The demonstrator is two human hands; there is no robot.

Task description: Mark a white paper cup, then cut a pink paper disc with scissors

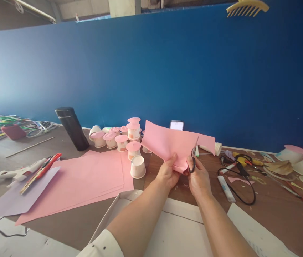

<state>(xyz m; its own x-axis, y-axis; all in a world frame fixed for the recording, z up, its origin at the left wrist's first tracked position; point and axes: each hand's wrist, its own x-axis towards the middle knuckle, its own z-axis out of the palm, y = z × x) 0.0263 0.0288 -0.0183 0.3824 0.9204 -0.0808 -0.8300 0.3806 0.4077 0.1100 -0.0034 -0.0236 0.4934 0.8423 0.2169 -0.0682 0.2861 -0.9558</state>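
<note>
A sheet of pink paper (170,142) is held up off the table, its lower edge gripped by my left hand (168,173). My right hand (199,176) is closed on a pair of scissors (192,164) with dark handles. The blades point up and lie across the right part of the sheet, where a strip stands off to the right. Left of the hands, an upturned paper cup (138,167) stands on the table. Behind it are several more cups topped with pink paper discs (121,138). My fingertips behind the paper are hidden.
Pink sheets (87,175) lie at left, with a lilac sheet (23,200), a red utility knife (48,166) and a glue gun (20,171) over them. A black flask (72,128) stands behind. A white box (175,221) sits under my forearms. Cables (244,171) and a glue tube (225,189) lie right.
</note>
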